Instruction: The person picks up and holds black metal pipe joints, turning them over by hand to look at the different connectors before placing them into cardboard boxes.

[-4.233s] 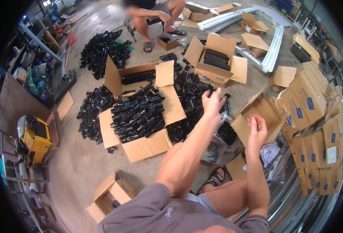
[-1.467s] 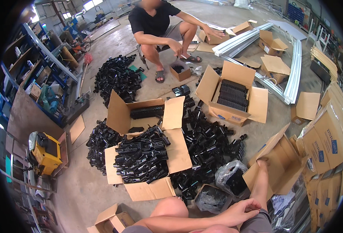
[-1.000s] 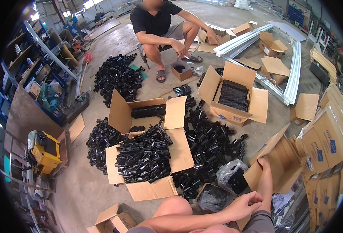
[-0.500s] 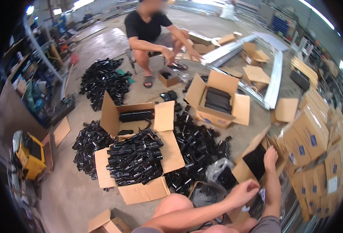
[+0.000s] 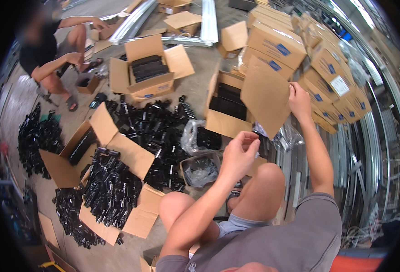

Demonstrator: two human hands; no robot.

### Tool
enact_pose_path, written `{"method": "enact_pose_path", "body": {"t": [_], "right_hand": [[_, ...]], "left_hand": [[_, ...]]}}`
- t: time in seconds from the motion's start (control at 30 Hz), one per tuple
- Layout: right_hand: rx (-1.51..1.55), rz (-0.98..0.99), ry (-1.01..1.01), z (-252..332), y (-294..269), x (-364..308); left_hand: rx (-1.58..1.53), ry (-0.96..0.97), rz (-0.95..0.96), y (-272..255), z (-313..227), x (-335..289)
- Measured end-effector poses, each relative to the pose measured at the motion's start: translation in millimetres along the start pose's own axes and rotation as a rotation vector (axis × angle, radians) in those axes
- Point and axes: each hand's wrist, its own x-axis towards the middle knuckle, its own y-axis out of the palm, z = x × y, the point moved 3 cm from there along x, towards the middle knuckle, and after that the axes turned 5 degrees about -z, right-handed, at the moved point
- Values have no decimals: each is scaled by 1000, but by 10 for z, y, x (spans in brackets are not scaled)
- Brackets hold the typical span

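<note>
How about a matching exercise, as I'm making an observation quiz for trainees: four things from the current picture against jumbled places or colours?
Things
1. Right hand
2. Left hand
3. Camera wearer's shirt
4. Metal rails

Places or colours
A. Grey
B. By the near flap of an open carton holding dark pieces
C. Silvery white
D. At the edge of a tilted cardboard panel

Right pairs: 1-D, 2-B, 3-A, 4-C.
</note>
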Motion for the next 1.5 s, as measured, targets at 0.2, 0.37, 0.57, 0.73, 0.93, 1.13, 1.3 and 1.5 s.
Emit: {"method": "enact_pose_path", "body": {"t": [0.2, 0.37, 0.57, 0.73, 0.93, 1.13, 1.3, 1.5], "right_hand": [[373, 177, 176, -1453, -197, -646], [358, 763, 536, -2927, -594, -1450], [-152, 1019, 811, -3969, -824, -2176], [-573, 304, 503, -3606, -441, -2264], [-11, 355, 194, -1793, 705, -2091], [274, 651, -107, -165, 1193, -2042], [365, 363, -532, 424, 1312, -1773], [344, 601, -721, 912, 1195, -1466]], "left_hand": [[-357, -60, -131, -147, -228, -158], [-457, -39, -333, -391, -332, -129], [-531, -87, -456, -542, -311, -53], [-568, -11, -554, -488, -236, 55], [-408, -117, -402, -225, -78, 122], [-150, -200, -307, -32, 314, 190], [112, 14, -398, 108, 328, 126], [-119, -186, -265, 168, 281, 187]]}}
